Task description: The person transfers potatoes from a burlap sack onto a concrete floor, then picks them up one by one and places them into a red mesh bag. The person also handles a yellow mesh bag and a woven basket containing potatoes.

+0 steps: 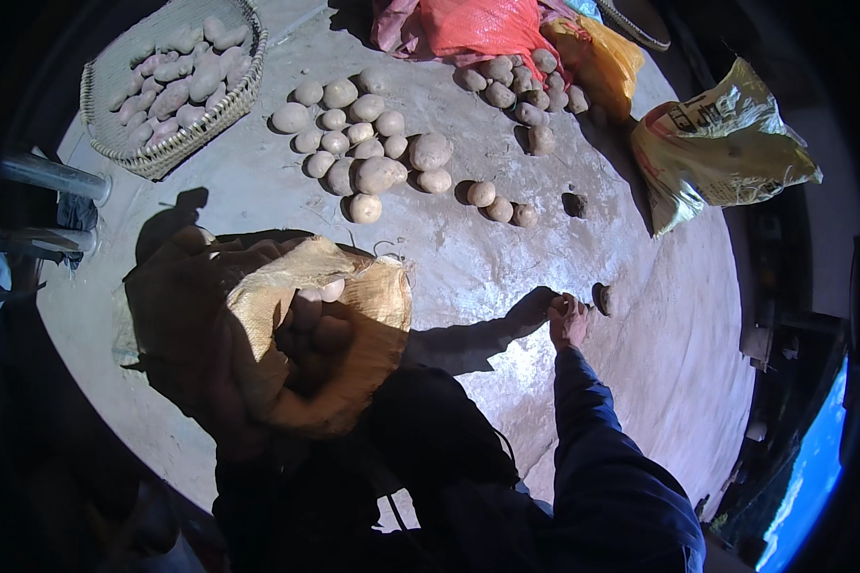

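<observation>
With my arm stretched out, my right hand (568, 321) is down at the concrete floor, its fingers bent; whether they hold a potato cannot be made out. Just right of it lies a single potato (608, 300). A tan woven sack (383, 286) stands open-mouthed before me, with several potatoes (332, 334) inside, partly in shadow. My left hand (240, 422) is in deep shade at the sack's lower left side, and its fingers are hard to see. Beyond the sack, a loose group of potatoes (378, 175) lies spread on the floor.
A wicker basket (247, 93) of reddish potatoes stands upper left, near metal legs (57, 179). At the top, more potatoes (500, 94) lie beside a red plastic bag (473, 29) and an orange bag (602, 64). A printed yellowish sack (724, 143) stands at right. Small potatoes (500, 209) dot the middle floor.
</observation>
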`<act>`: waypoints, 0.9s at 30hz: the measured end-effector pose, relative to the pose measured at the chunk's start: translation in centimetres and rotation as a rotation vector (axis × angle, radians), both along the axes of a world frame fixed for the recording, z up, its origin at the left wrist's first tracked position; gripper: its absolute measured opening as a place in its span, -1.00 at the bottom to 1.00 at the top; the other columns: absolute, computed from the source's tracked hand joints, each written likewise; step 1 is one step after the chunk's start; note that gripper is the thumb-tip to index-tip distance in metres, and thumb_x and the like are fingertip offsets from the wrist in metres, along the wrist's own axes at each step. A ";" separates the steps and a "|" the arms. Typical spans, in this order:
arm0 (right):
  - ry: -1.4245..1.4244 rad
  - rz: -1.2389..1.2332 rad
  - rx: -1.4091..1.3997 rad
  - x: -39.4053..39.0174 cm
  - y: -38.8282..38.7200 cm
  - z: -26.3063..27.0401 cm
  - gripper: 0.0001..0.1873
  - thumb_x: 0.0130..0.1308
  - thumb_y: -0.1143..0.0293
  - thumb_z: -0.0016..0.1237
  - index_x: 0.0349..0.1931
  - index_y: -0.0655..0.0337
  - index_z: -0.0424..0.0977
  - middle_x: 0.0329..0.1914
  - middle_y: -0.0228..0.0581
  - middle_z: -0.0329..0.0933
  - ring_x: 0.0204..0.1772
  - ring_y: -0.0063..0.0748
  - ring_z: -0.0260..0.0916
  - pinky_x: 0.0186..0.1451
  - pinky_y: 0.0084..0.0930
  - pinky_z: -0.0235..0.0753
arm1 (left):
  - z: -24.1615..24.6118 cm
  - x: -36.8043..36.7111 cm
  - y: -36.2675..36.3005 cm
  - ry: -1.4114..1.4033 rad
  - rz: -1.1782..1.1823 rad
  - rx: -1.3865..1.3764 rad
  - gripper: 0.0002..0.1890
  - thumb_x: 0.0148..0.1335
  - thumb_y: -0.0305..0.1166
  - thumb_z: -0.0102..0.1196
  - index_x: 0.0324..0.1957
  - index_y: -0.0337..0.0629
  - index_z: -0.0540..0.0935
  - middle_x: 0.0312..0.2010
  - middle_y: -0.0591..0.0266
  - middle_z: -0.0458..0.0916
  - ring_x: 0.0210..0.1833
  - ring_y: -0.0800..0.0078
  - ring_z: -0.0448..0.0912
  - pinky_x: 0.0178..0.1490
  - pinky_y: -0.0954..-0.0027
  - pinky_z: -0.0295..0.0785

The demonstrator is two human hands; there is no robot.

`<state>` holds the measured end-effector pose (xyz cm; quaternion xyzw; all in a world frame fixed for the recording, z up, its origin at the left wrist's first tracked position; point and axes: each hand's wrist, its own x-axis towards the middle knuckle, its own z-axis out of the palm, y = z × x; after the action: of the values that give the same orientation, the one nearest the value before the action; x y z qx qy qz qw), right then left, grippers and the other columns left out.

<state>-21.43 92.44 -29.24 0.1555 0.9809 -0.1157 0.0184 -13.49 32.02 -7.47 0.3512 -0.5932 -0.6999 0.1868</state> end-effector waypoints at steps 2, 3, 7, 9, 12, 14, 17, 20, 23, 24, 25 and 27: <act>-0.055 0.002 -0.051 0.2 1.7 -0.4 -0.43 0.13 0.19 0.26 0.21 0.00 0.57 0.18 -0.13 0.58 0.35 0.01 0.41 0.43 -0.02 0.38 | 0.6 -0.3 0.3 0.009 -0.007 0.007 -0.56 0.41 -0.21 0.24 0.17 -0.33 0.61 0.01 0.13 0.67 0.05 0.42 0.61 0.16 0.30 0.54; -0.078 0.018 -0.036 0.5 2.0 -0.5 -0.41 0.13 0.18 0.27 0.23 0.00 0.56 0.23 -0.11 0.56 0.38 0.03 0.39 0.45 0.00 0.36 | 0.8 -0.5 0.5 0.011 -0.014 0.012 -0.57 0.39 -0.23 0.25 0.16 -0.34 0.62 0.00 0.14 0.67 0.04 0.42 0.61 0.15 0.30 0.55; -0.178 -0.071 0.275 -1.3 -0.7 0.2 -0.33 0.16 0.11 0.28 0.33 -0.03 0.49 0.42 0.01 0.43 0.49 0.13 0.30 0.50 0.08 0.31 | 1.4 -1.0 0.9 0.055 0.010 0.044 -0.60 0.34 -0.28 0.30 0.11 -0.34 0.64 -0.04 0.14 0.68 0.00 0.43 0.62 0.11 0.30 0.56; 0.006 0.024 0.133 -4.5 -3.7 1.0 -0.22 0.28 -0.08 0.25 0.43 0.05 0.39 0.51 0.09 0.33 0.56 0.17 0.21 0.58 0.02 0.19 | 1.6 -1.0 1.0 0.015 -0.038 -0.082 -0.61 0.32 -0.30 0.32 0.08 -0.34 0.65 -0.06 0.15 0.69 -0.02 0.43 0.62 0.09 0.30 0.56; 0.237 0.367 -0.108 -11.3 -9.1 2.0 -0.19 0.21 0.02 0.34 0.43 0.08 0.38 0.45 0.05 0.39 0.50 0.17 0.27 0.55 0.01 0.24 | 2.0 -1.4 0.8 0.018 -0.053 -0.313 -0.63 0.28 -0.34 0.36 0.04 -0.35 0.67 -0.09 0.15 0.70 -0.05 0.43 0.63 0.07 0.30 0.57; 0.198 0.438 -0.014 -15.6 -12.1 2.5 -0.11 0.16 -0.03 0.35 0.49 0.00 0.33 0.47 -0.04 0.37 0.51 0.15 0.24 0.52 0.06 0.28 | 2.5 -2.2 0.3 0.032 -0.069 -0.608 -0.65 0.25 -0.36 0.38 0.02 -0.35 0.68 -0.11 0.16 0.71 -0.07 0.43 0.63 0.05 0.30 0.58; -0.063 0.487 0.028 -19.3 -14.8 2.3 -0.19 0.15 -0.07 0.34 0.43 -0.18 0.40 0.40 -0.16 0.42 0.49 0.11 0.25 0.52 0.05 0.31 | 3.9 -3.0 -0.1 0.057 -0.068 -0.772 -0.67 0.21 -0.40 0.41 -0.02 -0.35 0.70 -0.14 0.16 0.72 -0.10 0.43 0.63 0.02 0.30 0.59; -0.100 0.408 0.054 -19.9 -15.1 1.4 -0.27 0.14 -0.04 0.34 0.35 -0.18 0.47 0.28 -0.15 0.49 0.41 0.11 0.28 0.48 0.02 0.33 | 5.6 -2.9 0.4 0.046 -0.093 -0.699 -0.69 0.20 -0.42 0.43 -0.05 -0.36 0.70 -0.15 0.14 0.72 -0.11 0.38 0.64 0.03 0.28 0.58; -0.144 0.416 0.060 -19.1 -13.9 0.5 -0.24 0.08 -0.04 0.37 0.32 -0.07 0.51 0.27 -0.10 0.52 0.40 0.12 0.28 0.48 -0.01 0.34 | 6.5 -2.4 0.9 0.015 -0.050 -0.523 -0.70 0.22 -0.43 0.42 -0.06 -0.36 0.70 -0.13 0.12 0.72 -0.09 0.33 0.64 0.05 0.26 0.57; -0.125 0.404 0.049 -18.6 -13.3 0.5 -0.26 0.08 -0.04 0.36 0.29 -0.03 0.54 0.21 -0.07 0.57 0.32 0.12 0.37 0.42 -0.02 0.41 | 6.6 -2.2 1.0 0.003 -0.029 -0.448 -0.70 0.22 -0.43 0.41 -0.05 -0.36 0.70 -0.12 0.12 0.72 -0.09 0.33 0.64 0.06 0.25 0.57; -0.136 0.368 0.036 -18.3 -13.0 0.4 -0.29 0.08 -0.03 0.35 0.26 0.01 0.56 0.16 -0.03 0.61 0.23 0.12 0.46 0.36 -0.02 0.47 | 6.5 -2.0 0.9 -0.010 -0.010 -0.376 -0.71 0.23 -0.44 0.41 -0.05 -0.36 0.70 -0.11 0.11 0.71 -0.08 0.32 0.64 0.06 0.25 0.56; -0.127 0.241 -0.458 -17.9 -12.5 0.8 -0.36 0.11 0.05 0.36 0.18 0.13 0.60 -0.02 -0.07 0.69 0.07 0.06 0.62 0.17 -0.13 0.61 | 6.3 -1.8 0.5 -0.047 -0.017 -0.393 -0.72 0.27 -0.44 0.38 -0.03 -0.36 0.70 -0.08 0.11 0.70 -0.04 0.31 0.63 0.09 0.24 0.56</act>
<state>-39.31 79.95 -28.47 0.0361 0.9374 -0.3218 0.1285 -15.25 32.56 -1.16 0.3192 -0.7254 -0.5639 0.2320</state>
